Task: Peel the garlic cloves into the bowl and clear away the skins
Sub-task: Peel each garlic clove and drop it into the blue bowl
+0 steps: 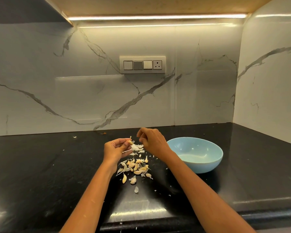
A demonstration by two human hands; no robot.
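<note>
Left hand [115, 149] pinches a garlic clove [129, 142]; right hand [151, 140] at its 3 o'clock, fingers curled, contents unclear.

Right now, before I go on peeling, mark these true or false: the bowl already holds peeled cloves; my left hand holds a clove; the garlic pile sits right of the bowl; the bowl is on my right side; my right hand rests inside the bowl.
1. The bowl already holds peeled cloves. False: it looks empty inside.
2. The left hand holds a clove. True.
3. The garlic pile sits right of the bowl. False: it lies left of the bowl, on the black counter.
4. The bowl is on the person's right side. True.
5. The right hand rests inside the bowl. False: it is raised left of the bowl, fingers curled, near the clove.
</note>
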